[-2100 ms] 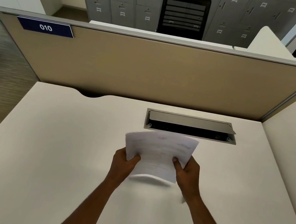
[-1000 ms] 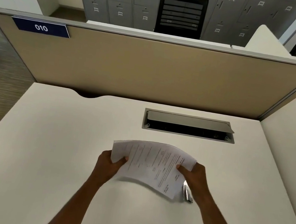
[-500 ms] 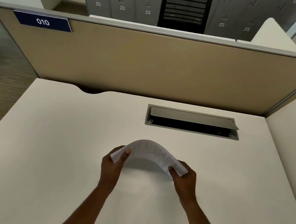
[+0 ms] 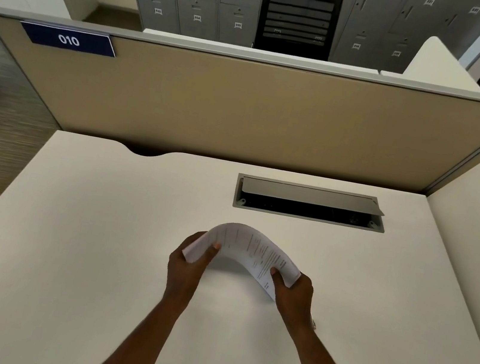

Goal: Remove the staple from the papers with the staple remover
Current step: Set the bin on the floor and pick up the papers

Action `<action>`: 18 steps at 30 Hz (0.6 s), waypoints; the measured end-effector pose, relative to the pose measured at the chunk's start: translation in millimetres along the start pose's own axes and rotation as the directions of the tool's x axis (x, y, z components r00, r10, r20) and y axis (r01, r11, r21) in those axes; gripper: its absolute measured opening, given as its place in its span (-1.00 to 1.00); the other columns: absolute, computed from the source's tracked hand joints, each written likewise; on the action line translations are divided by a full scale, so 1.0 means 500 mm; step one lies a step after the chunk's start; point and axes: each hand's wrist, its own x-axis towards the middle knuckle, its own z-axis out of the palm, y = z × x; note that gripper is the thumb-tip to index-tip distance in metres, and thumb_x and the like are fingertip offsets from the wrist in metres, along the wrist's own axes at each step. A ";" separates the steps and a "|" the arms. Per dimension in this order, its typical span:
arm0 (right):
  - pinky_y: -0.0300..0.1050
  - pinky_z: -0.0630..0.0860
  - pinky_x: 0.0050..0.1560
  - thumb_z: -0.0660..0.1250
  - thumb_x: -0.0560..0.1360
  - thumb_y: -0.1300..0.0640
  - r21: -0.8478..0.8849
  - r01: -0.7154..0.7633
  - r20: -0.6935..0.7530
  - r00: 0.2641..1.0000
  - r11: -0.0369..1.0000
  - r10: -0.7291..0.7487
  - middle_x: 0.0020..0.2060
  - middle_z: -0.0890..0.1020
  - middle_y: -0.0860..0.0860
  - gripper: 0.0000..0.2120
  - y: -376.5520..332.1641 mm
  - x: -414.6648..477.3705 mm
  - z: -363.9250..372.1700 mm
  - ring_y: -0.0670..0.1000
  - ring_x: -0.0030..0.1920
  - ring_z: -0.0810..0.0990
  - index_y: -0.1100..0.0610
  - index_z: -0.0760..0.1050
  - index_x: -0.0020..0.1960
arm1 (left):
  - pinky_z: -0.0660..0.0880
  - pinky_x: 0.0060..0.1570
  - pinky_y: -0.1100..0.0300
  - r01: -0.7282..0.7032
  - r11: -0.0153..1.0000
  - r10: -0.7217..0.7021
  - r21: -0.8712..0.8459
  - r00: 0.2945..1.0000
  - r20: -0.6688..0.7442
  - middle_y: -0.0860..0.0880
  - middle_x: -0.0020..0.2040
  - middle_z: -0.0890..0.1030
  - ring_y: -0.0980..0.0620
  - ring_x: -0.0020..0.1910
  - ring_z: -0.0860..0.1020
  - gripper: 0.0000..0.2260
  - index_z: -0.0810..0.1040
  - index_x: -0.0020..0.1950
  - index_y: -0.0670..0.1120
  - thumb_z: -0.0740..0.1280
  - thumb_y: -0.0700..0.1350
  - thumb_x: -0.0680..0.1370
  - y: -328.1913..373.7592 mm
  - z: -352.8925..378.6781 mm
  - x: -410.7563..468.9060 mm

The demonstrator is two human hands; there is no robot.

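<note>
Papers (image 4: 248, 247) bowed into an arch above the desk (image 4: 97, 238)

Left hand (image 4: 188, 263) and right hand (image 4: 292, 291) pinch opposite ends, fingers clamped on the sheets, probably flexing them to find the staple; a sliver of metal by the right wrist may be the remover, too small to tell.

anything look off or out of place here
Two things: the papers are bowed up into an arch between the left hand and right hand, and the desk's cable hatch lid sits askew, raised at its right end.
</note>
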 end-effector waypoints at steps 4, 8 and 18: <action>-0.21 0.65 -0.14 0.48 0.48 0.20 0.030 -0.028 -0.014 0.999 0.999 0.028 -0.13 0.68 -0.04 -0.83 0.002 0.002 0.003 0.02 -0.05 0.69 0.14 0.62 0.07 | 0.63 0.07 0.06 -0.033 0.986 0.031 0.166 0.999 0.013 0.09 0.02 0.74 0.01 0.07 0.69 -0.73 0.69 0.13 0.11 0.53 -0.19 0.51 -0.032 -0.012 0.010; -0.14 0.67 -0.11 0.48 0.48 0.18 0.038 -0.001 -0.036 0.999 0.999 0.002 -0.11 0.69 -0.01 -0.83 -0.004 0.007 0.003 0.02 -0.06 0.69 0.14 0.62 0.06 | 0.65 0.03 0.06 -0.017 0.981 0.030 0.191 0.998 -0.063 0.14 -0.08 0.74 0.13 -0.04 0.69 -0.80 0.70 0.04 0.13 0.45 -0.18 0.57 -0.016 0.000 0.014; -0.34 0.60 -0.23 0.49 0.46 0.23 -0.007 0.001 -0.128 0.992 1.000 -0.002 -0.18 0.66 0.01 -0.83 0.010 0.002 0.013 0.07 -0.12 0.69 0.23 0.62 0.03 | 0.60 -0.04 0.10 0.053 0.978 -0.025 0.202 0.990 -0.139 0.13 -0.18 0.70 0.09 -0.11 0.66 -0.74 0.63 -0.09 0.15 0.44 -0.26 0.54 -0.035 -0.001 0.004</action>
